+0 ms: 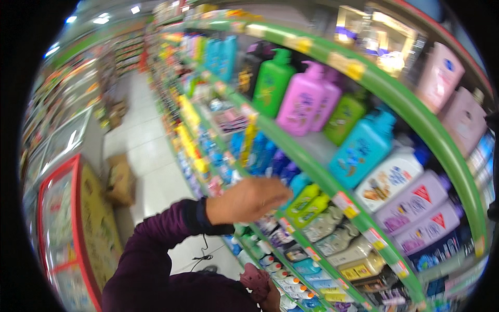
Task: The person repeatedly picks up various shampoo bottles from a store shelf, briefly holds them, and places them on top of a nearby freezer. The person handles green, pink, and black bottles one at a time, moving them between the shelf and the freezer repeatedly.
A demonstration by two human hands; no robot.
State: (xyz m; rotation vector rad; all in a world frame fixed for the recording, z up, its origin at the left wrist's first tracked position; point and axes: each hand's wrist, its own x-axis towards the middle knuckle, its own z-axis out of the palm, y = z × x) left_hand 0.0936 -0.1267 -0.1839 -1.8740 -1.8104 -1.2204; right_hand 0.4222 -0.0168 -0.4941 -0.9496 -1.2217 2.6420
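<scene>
My left hand (247,199), in a dark purple sleeve, reaches across to the shelves. Its fingers are curled and blurred, with the tips near a teal bottle (299,182) and two yellow-green bottles (312,206). I cannot tell whether it touches or holds anything. Low in the view, my right hand (272,298) grips a crumpled pink cloth (255,281). On the shelf above the left hand stand a green pump bottle (273,84), pink pump bottles (300,101) and a turquoise pump bottle (362,146). White (390,179) and lilac bottles (415,202) follow to the right.
Green shelf edges (312,167) with price tags run along the right side. A red-framed glass-topped freezer (76,218) stands at left. A cardboard box (121,181) sits on the white tiled floor (156,156). A dark cable (202,257) lies near my body.
</scene>
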